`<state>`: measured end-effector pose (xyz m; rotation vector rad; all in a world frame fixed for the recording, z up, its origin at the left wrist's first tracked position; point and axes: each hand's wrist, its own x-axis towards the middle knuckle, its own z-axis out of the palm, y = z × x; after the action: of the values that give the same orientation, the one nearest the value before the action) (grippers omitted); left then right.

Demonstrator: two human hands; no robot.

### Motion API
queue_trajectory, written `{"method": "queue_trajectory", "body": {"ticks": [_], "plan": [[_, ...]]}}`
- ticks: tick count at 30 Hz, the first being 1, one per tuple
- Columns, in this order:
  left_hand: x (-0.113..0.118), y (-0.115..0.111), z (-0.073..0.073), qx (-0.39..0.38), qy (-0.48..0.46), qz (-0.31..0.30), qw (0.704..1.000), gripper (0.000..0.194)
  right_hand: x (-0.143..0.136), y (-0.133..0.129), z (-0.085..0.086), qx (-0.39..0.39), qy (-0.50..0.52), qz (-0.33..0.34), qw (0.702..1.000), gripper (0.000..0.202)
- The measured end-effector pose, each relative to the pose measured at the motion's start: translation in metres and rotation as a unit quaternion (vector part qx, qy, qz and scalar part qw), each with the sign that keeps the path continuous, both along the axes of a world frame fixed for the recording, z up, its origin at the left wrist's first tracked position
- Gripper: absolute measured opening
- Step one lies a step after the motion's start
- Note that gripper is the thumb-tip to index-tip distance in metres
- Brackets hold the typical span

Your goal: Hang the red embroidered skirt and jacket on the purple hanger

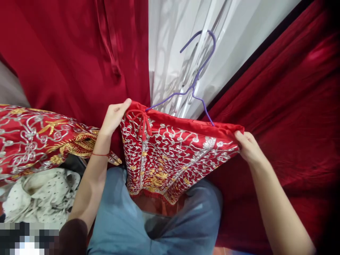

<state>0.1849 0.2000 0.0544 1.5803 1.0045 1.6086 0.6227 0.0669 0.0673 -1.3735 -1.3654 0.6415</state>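
Observation:
A red skirt [170,152] with silver and gold embroidery is stretched out in front of my knees. Its plain red waistband bears a tied red cord at the left. My left hand [114,115] pinches the left end of the waistband, thumb on top. At the other end, my right hand [247,143] grips the right corner. Between them, a purple wire hanger [193,85] has its lower part inside the waist opening, and its hook points up. The hanger's bottom bar is hidden by the cloth.
A second embroidered red garment [53,138] lies at the left, above a white dotted cloth [39,193]. Red fabric [79,53] hangs behind on the left, and more dark red cloth [292,148] on the right. White drapery [170,42] hangs between them.

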Motion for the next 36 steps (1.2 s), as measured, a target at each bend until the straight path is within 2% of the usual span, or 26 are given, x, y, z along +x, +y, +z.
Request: {"method": "queue_trajectory", "body": {"ticks": [2,4,6,9,13,17,19,23,26,30,36], "plan": [[-0.003,-0.003,0.01,0.001,0.045,-0.051,0.998,0.048,0.002,-0.002,0.008,-0.056,0.0,0.036,0.998,0.06],[-0.006,-0.005,0.013,0.013,0.067,-0.075,0.995,0.046,0.0,-0.004,0.011,-0.058,-0.005,0.043,0.997,0.056],[-0.005,-0.007,0.012,0.045,0.051,-0.062,0.996,0.043,-0.004,-0.006,0.009,-0.026,-0.009,0.021,0.999,0.054],[0.004,-0.006,0.004,0.1,-0.015,-0.008,0.995,0.043,-0.012,-0.007,0.0,0.079,-0.032,-0.052,0.995,0.05],[0.016,0.0,-0.006,0.141,-0.069,0.047,0.987,0.046,-0.022,-0.009,-0.01,0.216,-0.154,-0.156,0.951,0.034],[0.013,0.001,-0.004,0.158,-0.005,0.06,0.986,0.049,-0.031,-0.012,-0.011,0.29,-0.286,-0.2,0.891,0.03],[0.009,-0.003,0.001,0.162,0.039,0.062,0.984,0.049,-0.032,-0.011,-0.009,0.303,-0.319,-0.198,0.876,0.028],[0.005,-0.009,0.012,0.179,0.105,0.055,0.977,0.042,-0.027,-0.009,-0.006,0.304,-0.319,-0.173,0.881,0.033],[0.008,-0.009,0.014,0.204,0.106,0.087,0.969,0.036,-0.021,-0.007,-0.006,0.308,-0.312,-0.139,0.888,0.039],[0.017,-0.005,0.008,0.219,0.056,0.161,0.961,0.035,-0.021,-0.005,-0.008,0.316,-0.304,-0.161,0.884,0.038],[0.029,0.013,-0.004,0.217,0.071,0.205,0.952,0.037,-0.026,0.009,-0.012,0.292,-0.298,-0.198,0.887,0.036]]}}
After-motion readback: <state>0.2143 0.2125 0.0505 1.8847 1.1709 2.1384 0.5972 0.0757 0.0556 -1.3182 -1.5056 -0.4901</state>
